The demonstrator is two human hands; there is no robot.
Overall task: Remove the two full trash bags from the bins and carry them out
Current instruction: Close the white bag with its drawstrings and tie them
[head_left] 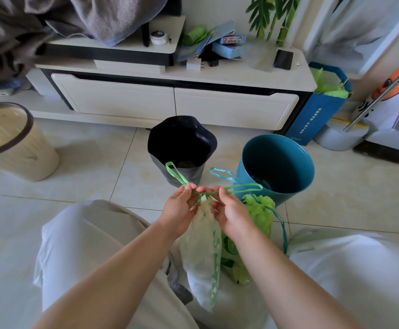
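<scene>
A white trash bag (202,252) with green print lies on the floor between my knees, its neck gathered under a green drawstring (177,174). My left hand (182,210) and my right hand (231,212) each pinch that drawstring at the neck, with loops sticking out to both sides. A green trash bag (259,217) with a teal drawstring (223,173) lies just right of it, closed at the top. Behind them stand a black bin (182,143) and a teal bin (279,162), both without bags inside.
A beige bin (11,141) stands at the left. A white TV cabinet (170,100) runs along the back. A blue paper bag (317,110) with green liners, a broom and a dustpan (383,143) sit at the right. My knees in light trousers frame the bags.
</scene>
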